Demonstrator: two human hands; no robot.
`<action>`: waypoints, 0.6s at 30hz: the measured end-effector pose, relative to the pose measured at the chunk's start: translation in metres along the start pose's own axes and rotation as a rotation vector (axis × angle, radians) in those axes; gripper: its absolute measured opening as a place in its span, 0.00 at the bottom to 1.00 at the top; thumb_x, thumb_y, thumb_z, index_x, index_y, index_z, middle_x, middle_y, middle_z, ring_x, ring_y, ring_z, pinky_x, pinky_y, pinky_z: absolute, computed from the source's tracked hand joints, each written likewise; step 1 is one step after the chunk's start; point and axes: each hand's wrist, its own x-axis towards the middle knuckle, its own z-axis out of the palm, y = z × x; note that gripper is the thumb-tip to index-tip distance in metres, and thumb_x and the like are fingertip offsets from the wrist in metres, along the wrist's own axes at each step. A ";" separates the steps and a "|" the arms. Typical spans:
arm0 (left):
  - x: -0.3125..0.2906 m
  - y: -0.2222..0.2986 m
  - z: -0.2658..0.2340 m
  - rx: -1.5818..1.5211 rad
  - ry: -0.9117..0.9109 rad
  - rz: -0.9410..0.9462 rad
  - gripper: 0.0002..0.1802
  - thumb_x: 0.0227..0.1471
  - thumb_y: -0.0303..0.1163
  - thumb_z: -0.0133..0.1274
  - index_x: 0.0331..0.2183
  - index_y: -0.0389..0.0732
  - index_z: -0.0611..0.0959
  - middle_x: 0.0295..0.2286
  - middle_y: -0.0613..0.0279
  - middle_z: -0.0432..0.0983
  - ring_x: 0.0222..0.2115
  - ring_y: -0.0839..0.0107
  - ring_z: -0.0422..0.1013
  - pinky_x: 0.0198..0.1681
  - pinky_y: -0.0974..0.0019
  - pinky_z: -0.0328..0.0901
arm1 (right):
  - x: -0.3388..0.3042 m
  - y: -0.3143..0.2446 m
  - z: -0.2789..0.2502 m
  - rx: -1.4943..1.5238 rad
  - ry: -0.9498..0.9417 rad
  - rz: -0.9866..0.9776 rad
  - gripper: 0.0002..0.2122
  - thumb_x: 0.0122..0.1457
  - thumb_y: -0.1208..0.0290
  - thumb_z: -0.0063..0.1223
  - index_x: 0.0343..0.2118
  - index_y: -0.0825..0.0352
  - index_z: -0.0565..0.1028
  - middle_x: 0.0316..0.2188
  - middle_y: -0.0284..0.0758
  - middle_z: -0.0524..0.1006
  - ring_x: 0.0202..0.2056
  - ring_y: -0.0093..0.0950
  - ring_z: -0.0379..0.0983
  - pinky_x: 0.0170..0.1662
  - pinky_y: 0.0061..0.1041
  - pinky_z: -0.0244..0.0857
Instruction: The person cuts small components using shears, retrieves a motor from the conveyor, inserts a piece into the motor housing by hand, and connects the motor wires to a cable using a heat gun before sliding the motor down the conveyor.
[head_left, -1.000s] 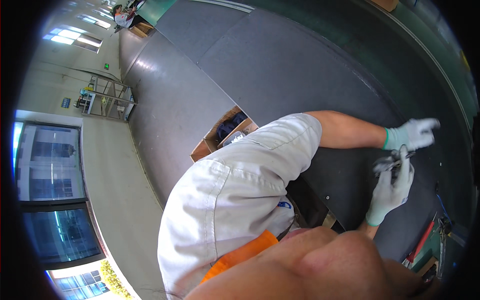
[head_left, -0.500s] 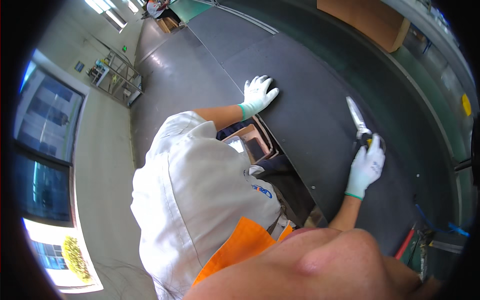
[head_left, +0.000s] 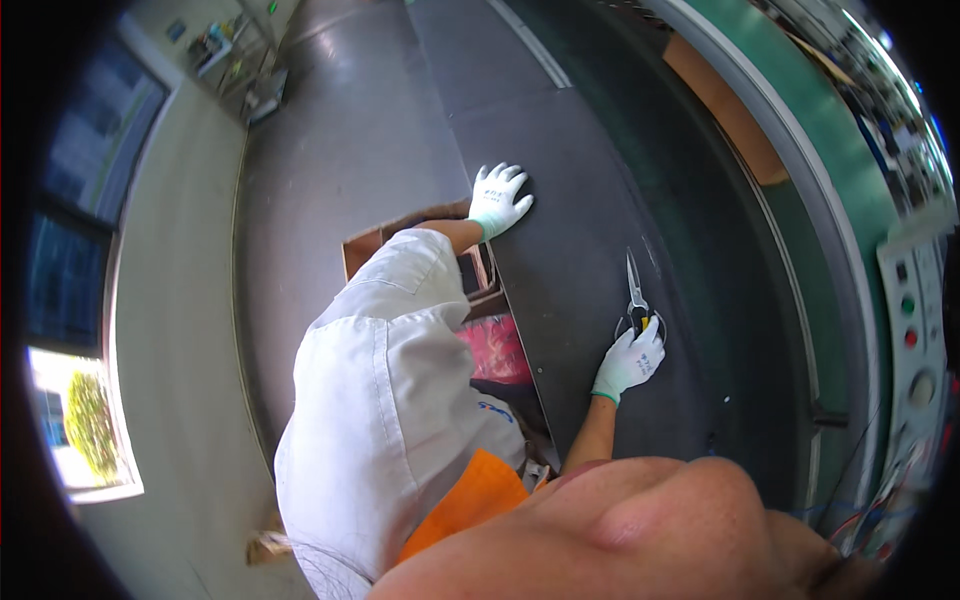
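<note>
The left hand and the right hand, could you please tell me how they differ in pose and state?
The left hand spreads its fingers over the dark tabletop, holding no tool; the right hand touches the scissors. The left hand is near the tabletop's edge, while the right hand is farther in. Both wear white gloves with green cuffs.

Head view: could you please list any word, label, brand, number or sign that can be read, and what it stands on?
None can be read clearly.
Left glove: dark print, too small.
Right glove: dark print, too small.
White shirt: blue mark, too blurred.
Control panel: any lettering too small.
Green sign: too small.
</note>
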 end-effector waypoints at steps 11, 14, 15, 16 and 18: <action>0.002 -0.003 -0.020 -0.050 -0.009 0.015 0.30 0.55 0.52 0.52 0.54 0.44 0.78 0.58 0.55 0.69 0.64 0.54 0.58 0.68 0.41 0.46 | -0.005 -0.013 -0.003 -0.062 0.007 0.018 0.22 0.60 0.67 0.56 0.59 0.61 0.72 0.46 0.44 0.77 0.47 0.44 0.71 0.52 0.43 0.64; -0.006 -0.011 -0.037 -0.181 -0.208 0.015 0.31 0.51 0.50 0.53 0.52 0.44 0.80 0.54 0.53 0.72 0.60 0.55 0.62 0.66 0.41 0.48 | -0.005 -0.017 0.004 -0.164 0.048 -0.068 0.22 0.61 0.67 0.56 0.59 0.60 0.71 0.43 0.44 0.77 0.46 0.44 0.72 0.51 0.43 0.66; -0.019 -0.009 -0.050 -0.279 -0.200 0.113 0.23 0.47 0.46 0.54 0.43 0.43 0.84 0.42 0.51 0.79 0.48 0.52 0.72 0.56 0.44 0.62 | -0.009 -0.015 0.006 -0.208 0.077 -0.105 0.22 0.61 0.67 0.56 0.59 0.61 0.71 0.42 0.44 0.77 0.45 0.43 0.73 0.50 0.43 0.66; -0.049 -0.006 -0.059 -0.374 -0.103 0.201 0.17 0.42 0.43 0.56 0.32 0.42 0.85 0.30 0.50 0.79 0.34 0.49 0.76 0.41 0.45 0.70 | -0.012 -0.027 0.001 -0.270 0.048 -0.101 0.21 0.62 0.67 0.55 0.58 0.62 0.71 0.42 0.44 0.78 0.44 0.44 0.73 0.50 0.43 0.66; -0.111 -0.002 -0.092 -0.599 -0.038 0.661 0.11 0.43 0.37 0.56 0.27 0.41 0.85 0.28 0.49 0.78 0.30 0.51 0.75 0.34 0.51 0.71 | -0.009 -0.005 0.007 -0.336 0.037 -0.115 0.21 0.60 0.66 0.55 0.56 0.63 0.72 0.43 0.45 0.78 0.45 0.44 0.75 0.49 0.42 0.68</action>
